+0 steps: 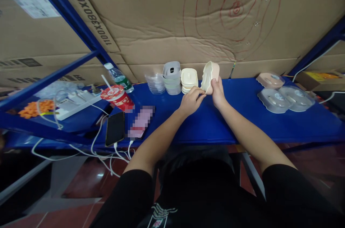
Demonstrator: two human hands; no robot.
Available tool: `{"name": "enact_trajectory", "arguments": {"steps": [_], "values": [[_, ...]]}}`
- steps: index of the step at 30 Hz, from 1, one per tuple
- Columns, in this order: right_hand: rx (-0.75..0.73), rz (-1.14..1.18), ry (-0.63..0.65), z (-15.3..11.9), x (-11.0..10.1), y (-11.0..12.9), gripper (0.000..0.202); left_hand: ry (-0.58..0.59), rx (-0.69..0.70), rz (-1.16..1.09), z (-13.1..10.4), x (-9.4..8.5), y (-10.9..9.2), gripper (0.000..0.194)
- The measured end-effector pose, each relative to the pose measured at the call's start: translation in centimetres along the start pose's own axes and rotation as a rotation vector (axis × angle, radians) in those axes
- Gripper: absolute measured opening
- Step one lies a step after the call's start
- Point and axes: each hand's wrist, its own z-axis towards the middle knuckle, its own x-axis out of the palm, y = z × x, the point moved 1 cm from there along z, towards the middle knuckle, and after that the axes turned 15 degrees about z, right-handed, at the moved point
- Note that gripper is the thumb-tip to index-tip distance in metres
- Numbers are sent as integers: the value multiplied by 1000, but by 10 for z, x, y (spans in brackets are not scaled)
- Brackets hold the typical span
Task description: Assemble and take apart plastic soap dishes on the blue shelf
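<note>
My right hand is closed on a pale pink plastic container with a cream inside and a wavy rim, tilted on its side above the blue table. The fingers of my left hand pinch its lower rim; whether they also hold something small is hidden. Just behind my left hand stands a short stack of cream square pieces. Beside it is a stack of grey and pale green square containers, then a stack of clear plastic lids.
Finished-looking lidded boxes, two grey and one pink, sit at the right. On the left are a red cup with a straw, a water bottle, two phones with cables and a power strip. Cardboard lines the back.
</note>
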Motion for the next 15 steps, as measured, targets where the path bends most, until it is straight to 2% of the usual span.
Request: {"name": "enact_trajectory", "arguments": {"steps": [6, 11, 15], "values": [[-12, 78, -109, 15, -16, 0, 93, -6, -99, -13, -4, -4, 8, 25], [16, 44, -153, 31, -41, -10, 83, -65, -160, 231, 4, -11, 24, 34], [67, -43, -136, 28, -44, -23, 89, 20, -178, 421, 13, -4, 35, 35]]}}
